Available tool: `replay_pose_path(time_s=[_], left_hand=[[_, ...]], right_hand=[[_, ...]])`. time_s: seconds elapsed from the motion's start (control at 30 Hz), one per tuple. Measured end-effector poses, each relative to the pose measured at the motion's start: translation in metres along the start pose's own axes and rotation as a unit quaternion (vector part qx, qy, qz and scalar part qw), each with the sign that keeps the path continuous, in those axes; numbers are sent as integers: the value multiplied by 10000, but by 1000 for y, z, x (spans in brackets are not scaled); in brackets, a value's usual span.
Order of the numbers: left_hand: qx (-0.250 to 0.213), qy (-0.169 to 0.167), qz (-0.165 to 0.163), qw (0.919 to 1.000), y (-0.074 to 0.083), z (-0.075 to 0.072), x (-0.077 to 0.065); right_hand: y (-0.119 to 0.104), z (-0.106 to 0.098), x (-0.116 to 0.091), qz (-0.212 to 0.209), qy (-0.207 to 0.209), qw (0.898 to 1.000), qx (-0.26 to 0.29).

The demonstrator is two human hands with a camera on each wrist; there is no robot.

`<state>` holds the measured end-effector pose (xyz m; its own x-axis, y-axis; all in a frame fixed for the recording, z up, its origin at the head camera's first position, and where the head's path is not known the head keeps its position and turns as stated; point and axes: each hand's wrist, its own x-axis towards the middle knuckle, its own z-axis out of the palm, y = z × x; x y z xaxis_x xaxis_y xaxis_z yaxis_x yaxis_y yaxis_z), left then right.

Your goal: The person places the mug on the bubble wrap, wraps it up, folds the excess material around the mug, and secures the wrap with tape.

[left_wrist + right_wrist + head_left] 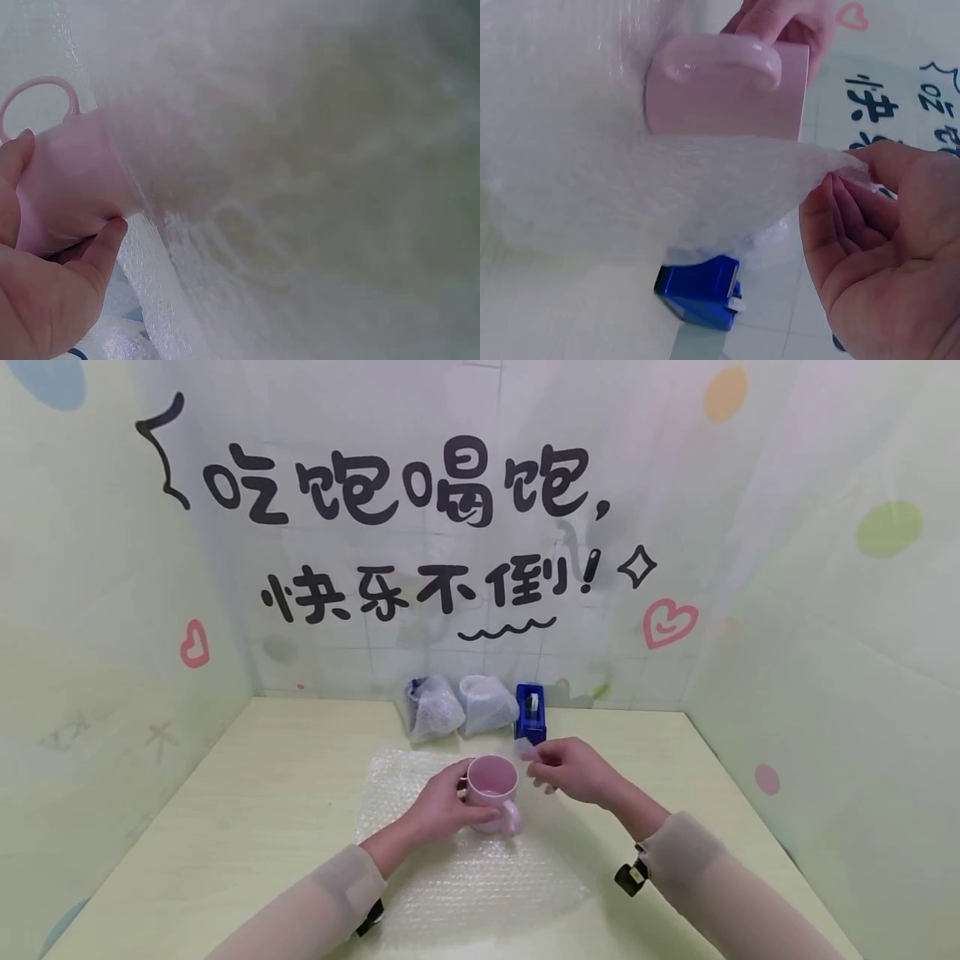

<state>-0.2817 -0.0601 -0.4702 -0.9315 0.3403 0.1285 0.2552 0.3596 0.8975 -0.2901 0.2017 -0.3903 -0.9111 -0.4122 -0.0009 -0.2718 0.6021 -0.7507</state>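
Note:
A pink mug (491, 793) stands upright on a sheet of bubble wrap (465, 885), its handle toward the near right. My left hand (442, 806) grips the mug from the left, thumb across its front and fingers round the far side. In the left wrist view, a raised part of the bubble wrap (300, 195) fills most of the picture beside the mug (75, 172). My right hand (885, 232) pinches a corner of the bubble wrap (727, 172) between thumb and fingers, lifted to the right of the mug.
Behind the mug stand two bundles in bubble wrap, a left one (433, 710) with something dark inside and a whitish right one (487, 703). Beside them is a blue tape dispenser (531, 712). A printed curtain (465, 402) encloses the back and sides of the pale wooden table (247, 810).

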Motion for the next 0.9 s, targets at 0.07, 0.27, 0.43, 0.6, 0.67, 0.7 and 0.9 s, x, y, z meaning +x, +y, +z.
replay_pose_path(time_s=[0.07, 0.27, 0.43, 0.6, 0.67, 0.7, 0.9], left_hand=[[-2, -25, 12, 10000, 0, 0, 0], [208, -10, 162, 9997, 0, -1, 0], [182, 19, 129, 9998, 2, -2, 1], [191, -32, 108, 9998, 1, -1, 0], [192, -43, 77, 9998, 0, -1, 0], [200, -36, 81, 9998, -1, -1, 0], [200, -12, 129, 9997, -2, -1, 1]], right_hand=[[-3, 5, 2, -185, -151, 9996, -173], [0, 11, 13, -493, -882, 9924, -707], [4, 14, 24, -690, -837, 9893, -975], [7, 21, 33, -906, -574, 9886, -1060], [8, 23, 34, -778, -373, 9921, -915], [8, 24, 35, -602, -266, 9945, -809], [12, 27, 39, 927, -572, 9936, -303]])
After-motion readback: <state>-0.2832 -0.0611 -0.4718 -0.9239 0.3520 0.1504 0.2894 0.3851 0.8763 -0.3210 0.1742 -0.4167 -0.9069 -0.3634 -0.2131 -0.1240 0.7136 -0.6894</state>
